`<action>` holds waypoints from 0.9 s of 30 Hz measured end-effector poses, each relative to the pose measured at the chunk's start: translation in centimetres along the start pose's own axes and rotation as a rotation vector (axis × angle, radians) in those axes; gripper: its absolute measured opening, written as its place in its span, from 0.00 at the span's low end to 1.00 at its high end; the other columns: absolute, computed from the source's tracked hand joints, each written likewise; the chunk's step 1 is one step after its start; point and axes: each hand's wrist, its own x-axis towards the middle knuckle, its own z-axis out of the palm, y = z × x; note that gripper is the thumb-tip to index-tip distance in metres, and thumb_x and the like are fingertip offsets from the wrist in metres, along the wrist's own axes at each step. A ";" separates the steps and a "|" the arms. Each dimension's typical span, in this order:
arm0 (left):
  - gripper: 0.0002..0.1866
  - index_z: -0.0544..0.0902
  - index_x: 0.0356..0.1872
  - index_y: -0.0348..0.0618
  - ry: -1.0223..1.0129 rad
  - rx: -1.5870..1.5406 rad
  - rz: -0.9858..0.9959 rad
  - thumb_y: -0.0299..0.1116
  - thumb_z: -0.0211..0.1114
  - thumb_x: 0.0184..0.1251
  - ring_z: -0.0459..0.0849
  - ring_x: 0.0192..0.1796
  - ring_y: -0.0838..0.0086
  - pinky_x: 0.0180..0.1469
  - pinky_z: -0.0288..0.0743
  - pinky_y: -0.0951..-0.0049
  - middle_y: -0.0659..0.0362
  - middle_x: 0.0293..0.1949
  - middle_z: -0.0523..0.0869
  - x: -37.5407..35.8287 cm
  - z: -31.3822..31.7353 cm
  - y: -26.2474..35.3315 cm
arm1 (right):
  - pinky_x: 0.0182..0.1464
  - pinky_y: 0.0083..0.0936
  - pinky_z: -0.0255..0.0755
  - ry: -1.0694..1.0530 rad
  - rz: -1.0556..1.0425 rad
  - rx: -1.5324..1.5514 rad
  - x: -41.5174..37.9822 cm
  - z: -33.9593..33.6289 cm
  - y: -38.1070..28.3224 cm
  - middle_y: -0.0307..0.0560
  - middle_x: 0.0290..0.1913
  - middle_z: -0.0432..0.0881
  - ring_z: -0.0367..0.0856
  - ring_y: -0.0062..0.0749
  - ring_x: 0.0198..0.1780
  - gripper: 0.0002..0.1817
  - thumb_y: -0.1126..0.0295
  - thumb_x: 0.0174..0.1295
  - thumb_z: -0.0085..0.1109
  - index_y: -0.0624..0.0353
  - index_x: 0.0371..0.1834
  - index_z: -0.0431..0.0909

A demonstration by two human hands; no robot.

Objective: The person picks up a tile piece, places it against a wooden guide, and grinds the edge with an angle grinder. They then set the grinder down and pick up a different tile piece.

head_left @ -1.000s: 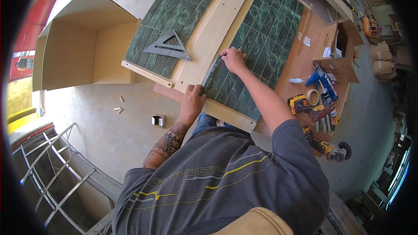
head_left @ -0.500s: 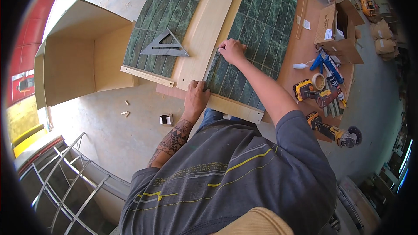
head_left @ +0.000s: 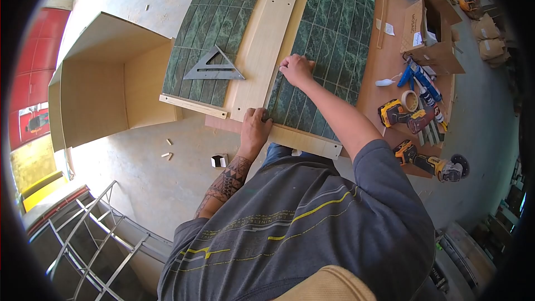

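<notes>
Both hands are on one narrow green tile strip (head_left: 274, 96) at the left edge of the nearer tiled panel (head_left: 329, 44), right against the pale wood divider (head_left: 267, 39). The left hand (head_left: 255, 125) is curled, fingertips pressing down on the strip's near end; the right hand (head_left: 297, 69) pinches and presses its far end at the panel's edge. The strip's long axis runs from about 6 o'clock up toward 1 o'clock, parallel to the divider and the other tile rows.

As I judge it, the risk is drift: uneven pressure from the two hands could skew the strip, so that it rides up onto the divider or opens a gap against the neighbouring row. A slip of the near end could push it off the panel's lower rail.

A metal speed square (head_left: 214, 67) lies on the other tiled panel (head_left: 223, 17) at about 11 o'clock. At 3 o'clock on the bench (head_left: 390, 61) sit a roll of tape (head_left: 411, 101), yellow power tools (head_left: 393, 114) and a cardboard box (head_left: 432, 39).
</notes>
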 end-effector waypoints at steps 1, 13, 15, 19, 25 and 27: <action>0.19 0.87 0.59 0.39 -0.001 0.001 0.004 0.31 0.78 0.69 0.86 0.60 0.46 0.65 0.82 0.51 0.44 0.53 0.87 0.0 0.0 -0.1 | 0.66 0.55 0.70 0.010 0.001 -0.012 0.0 0.0 -0.1 0.39 0.54 0.94 0.88 0.45 0.63 0.07 0.55 0.69 0.74 0.39 0.43 0.96; 0.20 0.87 0.58 0.39 0.035 0.006 0.068 0.31 0.79 0.68 0.87 0.55 0.47 0.61 0.83 0.51 0.45 0.50 0.87 0.0 -0.1 0.0 | 0.68 0.56 0.69 -0.001 0.031 0.007 -0.3 -0.1 -0.3 0.41 0.53 0.93 0.88 0.46 0.62 0.09 0.53 0.68 0.73 0.41 0.44 0.95; 0.23 0.85 0.61 0.39 0.060 -0.010 0.062 0.30 0.78 0.67 0.86 0.54 0.47 0.60 0.82 0.50 0.45 0.49 0.86 0.0 0.0 0.1 | 0.69 0.57 0.69 0.012 0.047 0.018 -0.5 -0.1 -0.4 0.41 0.53 0.94 0.88 0.47 0.63 0.10 0.53 0.68 0.73 0.41 0.46 0.94; 0.28 0.81 0.66 0.39 0.051 -0.055 0.054 0.30 0.78 0.66 0.86 0.54 0.47 0.59 0.82 0.49 0.44 0.51 0.84 0.0 0.3 -0.4 | 0.64 0.52 0.77 -0.044 0.059 0.185 -0.3 -0.5 -0.3 0.44 0.49 0.94 0.90 0.42 0.59 0.13 0.56 0.70 0.74 0.49 0.50 0.92; 0.31 0.77 0.69 0.39 0.068 0.008 0.073 0.30 0.76 0.66 0.85 0.55 0.46 0.60 0.82 0.48 0.43 0.53 0.82 0.2 0.1 1.0 | 0.43 0.33 0.85 -0.095 0.126 0.765 0.1 -0.8 -0.2 0.47 0.37 0.92 0.90 0.30 0.37 0.12 0.65 0.70 0.78 0.62 0.46 0.90; 0.30 0.78 0.69 0.38 0.088 0.009 0.103 0.30 0.75 0.66 0.85 0.56 0.46 0.59 0.83 0.49 0.42 0.54 0.82 0.3 -0.2 1.5 | 0.44 0.34 0.86 -0.084 0.159 0.729 0.6 -1.1 -0.6 0.48 0.37 0.93 0.91 0.33 0.37 0.12 0.64 0.70 0.78 0.61 0.45 0.91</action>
